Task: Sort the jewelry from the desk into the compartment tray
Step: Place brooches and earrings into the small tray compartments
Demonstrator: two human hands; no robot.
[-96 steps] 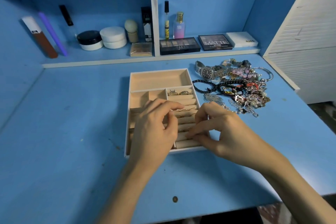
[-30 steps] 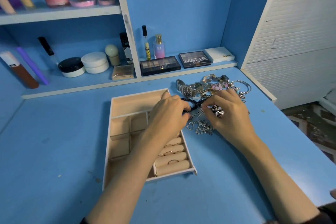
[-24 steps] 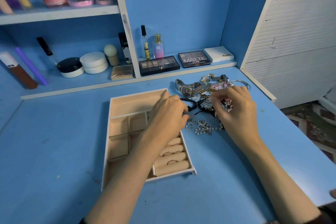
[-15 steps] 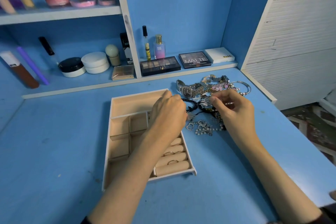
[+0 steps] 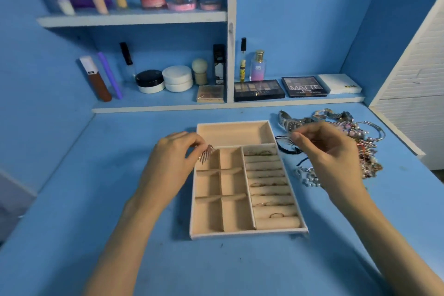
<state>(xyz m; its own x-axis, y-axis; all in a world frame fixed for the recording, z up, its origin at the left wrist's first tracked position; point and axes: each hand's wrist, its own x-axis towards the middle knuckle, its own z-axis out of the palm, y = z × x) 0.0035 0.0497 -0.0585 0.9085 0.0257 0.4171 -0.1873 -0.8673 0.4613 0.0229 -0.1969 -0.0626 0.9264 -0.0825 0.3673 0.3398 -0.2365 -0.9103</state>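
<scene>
Change: half a second ago both hands were together over the jewelry pile [image 5: 355, 149]; now they are apart, each with one feather-shaped earring.
Left hand [image 5: 173, 161]: pinches an earring [image 5: 206, 152] over the tray [image 5: 247, 234], at its top-left small compartment.
Right hand [image 5: 329, 151]: pinches the second earring [image 5: 286, 140], just right of the tray.
Meaning: the pair is probably ready to go in; the pile remains right of the tray.

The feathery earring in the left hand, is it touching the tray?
Cannot tell. In the head view the feathery earring overlaps the tray corner, pinched by the left hand.
</scene>
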